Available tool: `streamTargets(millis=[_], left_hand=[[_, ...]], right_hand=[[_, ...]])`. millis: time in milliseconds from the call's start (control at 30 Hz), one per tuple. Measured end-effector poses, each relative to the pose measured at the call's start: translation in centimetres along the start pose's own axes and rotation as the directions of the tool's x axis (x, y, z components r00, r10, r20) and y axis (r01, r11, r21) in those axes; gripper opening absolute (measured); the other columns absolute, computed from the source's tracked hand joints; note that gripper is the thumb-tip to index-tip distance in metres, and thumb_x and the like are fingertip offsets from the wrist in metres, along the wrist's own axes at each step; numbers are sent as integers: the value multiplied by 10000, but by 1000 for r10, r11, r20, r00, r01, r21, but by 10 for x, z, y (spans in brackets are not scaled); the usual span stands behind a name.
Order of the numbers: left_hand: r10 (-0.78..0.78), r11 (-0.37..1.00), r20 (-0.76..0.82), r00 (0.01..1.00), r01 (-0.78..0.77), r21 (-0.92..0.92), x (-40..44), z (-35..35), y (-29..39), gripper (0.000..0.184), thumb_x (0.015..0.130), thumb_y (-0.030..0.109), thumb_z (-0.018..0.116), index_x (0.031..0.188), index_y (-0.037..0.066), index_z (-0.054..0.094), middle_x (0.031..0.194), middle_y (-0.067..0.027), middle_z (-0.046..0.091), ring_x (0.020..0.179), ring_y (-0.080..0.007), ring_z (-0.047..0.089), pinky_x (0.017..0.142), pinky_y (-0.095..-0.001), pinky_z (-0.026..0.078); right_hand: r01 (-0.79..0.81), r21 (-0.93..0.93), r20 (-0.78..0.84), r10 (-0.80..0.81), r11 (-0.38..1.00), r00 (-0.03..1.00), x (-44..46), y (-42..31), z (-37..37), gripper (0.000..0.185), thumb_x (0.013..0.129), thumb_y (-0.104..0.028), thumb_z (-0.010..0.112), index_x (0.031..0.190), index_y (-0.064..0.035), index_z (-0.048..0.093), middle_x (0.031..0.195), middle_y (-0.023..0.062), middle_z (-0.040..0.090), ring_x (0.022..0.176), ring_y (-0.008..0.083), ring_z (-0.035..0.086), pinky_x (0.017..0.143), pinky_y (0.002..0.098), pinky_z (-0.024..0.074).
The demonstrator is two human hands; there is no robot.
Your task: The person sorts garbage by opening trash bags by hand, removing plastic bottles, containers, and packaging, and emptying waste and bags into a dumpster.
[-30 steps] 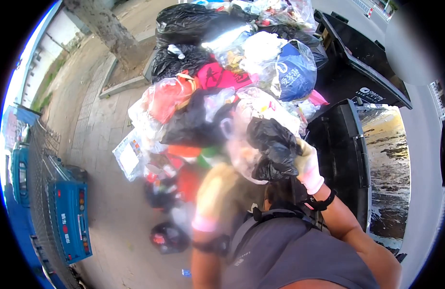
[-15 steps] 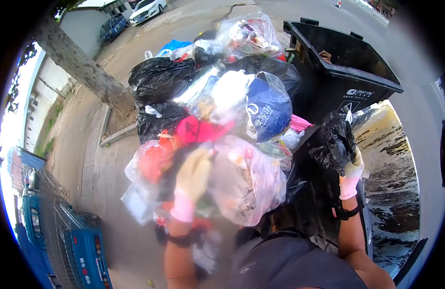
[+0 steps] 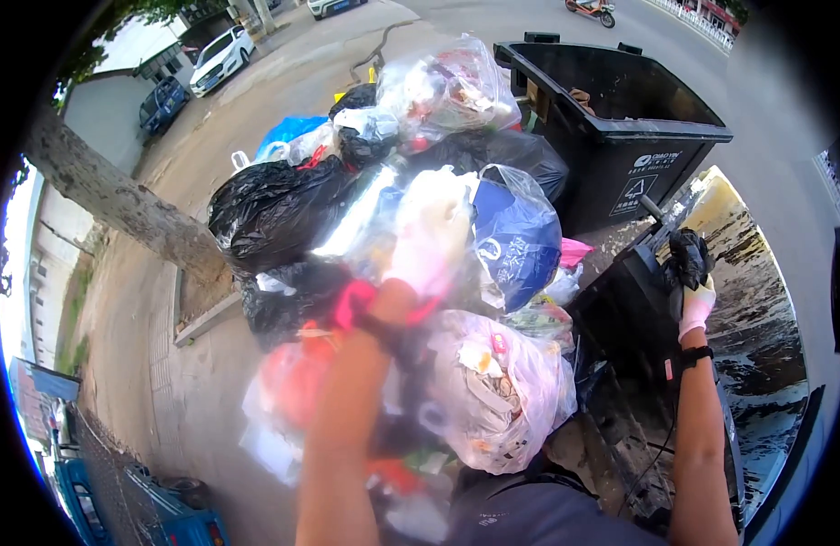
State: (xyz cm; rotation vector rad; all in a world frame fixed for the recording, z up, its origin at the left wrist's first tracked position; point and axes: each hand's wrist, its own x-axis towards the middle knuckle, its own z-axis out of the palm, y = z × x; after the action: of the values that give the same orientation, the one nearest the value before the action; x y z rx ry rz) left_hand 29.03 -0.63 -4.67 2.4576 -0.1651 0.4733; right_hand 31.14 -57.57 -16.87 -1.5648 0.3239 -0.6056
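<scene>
My right hand (image 3: 697,305), in a pale glove with a pink cuff, is closed around a crumpled black plastic bag (image 3: 688,257) at the edge of the near black bin (image 3: 620,300). My left hand (image 3: 429,232), gloved the same way, reaches over the heap against a white plastic bag (image 3: 447,187); motion smears its fingers. Just right of it sits a clear bag with a blue bag inside (image 3: 520,237). Below my left hand, a pinkish see-through rubbish bag (image 3: 502,391) rests near my body. A bright pink bag (image 3: 356,300) is partly covered by my left forearm.
Behind the near bin stands an open black wheeled bin (image 3: 620,136). Black rubbish bags (image 3: 279,209) and a clear full bag (image 3: 452,91) top the heap. A tree trunk (image 3: 120,196) leans at left, with parked cars (image 3: 221,59) beyond. A scooter (image 3: 591,11) is on the road.
My left hand has moved forward from beside the pinkish bag to the white bag. My right hand, still holding the black bag, has shifted rightward. The view has turned slightly.
</scene>
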Motion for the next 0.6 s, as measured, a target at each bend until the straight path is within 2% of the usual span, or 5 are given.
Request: streamTargets(millis=[100,200,433,533,600], left_hand=[[-43,999,25,999,42,18,46,-5,20,330,1006,278,548,1088,-11,685,1195,-291,656,1151,-450,631,997,-502,502],[106,983,28,994,-109,146,87,19,-3,552,968,446,578,1283,-1,655,1337,-277,663,1225,-452,636,1066,-472,504],[-59,917,-73,996,83,390,208,94,0,638,913,517,662,1398,105,614,1572,-159,486,1464,-354,444,1169,-526,368],[-96,895,22,995,77,439,235,103,-10,645,904,532,693,1401,125,631,1547,-133,524,1465,-366,440,1183,-529,350],[-144,926,156,977,77,369,252,91,-11,536,940,477,687,1383,174,691,1444,-108,652,1357,-344,575,1154,-516,393]], right_hand=[[-104,-607,-192,-18,788,981,-39,-61,42,323,970,-109,681,1289,-78,722,1067,77,791,896,161,664,845,328,518],[-140,-688,-199,0,712,980,-29,-48,34,338,975,-120,652,1306,-100,720,1077,92,794,918,165,676,850,328,516],[-170,-688,-224,17,706,975,-30,-54,41,450,929,15,576,1355,-71,693,1115,135,793,951,230,719,873,354,529],[-178,-743,-234,-2,646,972,-30,-57,41,431,942,-18,601,1360,-71,691,1126,154,791,954,235,730,866,354,533],[-173,-745,-236,-12,645,972,-33,-61,45,401,956,-61,636,1353,-74,695,1123,157,790,953,232,732,861,352,534]])
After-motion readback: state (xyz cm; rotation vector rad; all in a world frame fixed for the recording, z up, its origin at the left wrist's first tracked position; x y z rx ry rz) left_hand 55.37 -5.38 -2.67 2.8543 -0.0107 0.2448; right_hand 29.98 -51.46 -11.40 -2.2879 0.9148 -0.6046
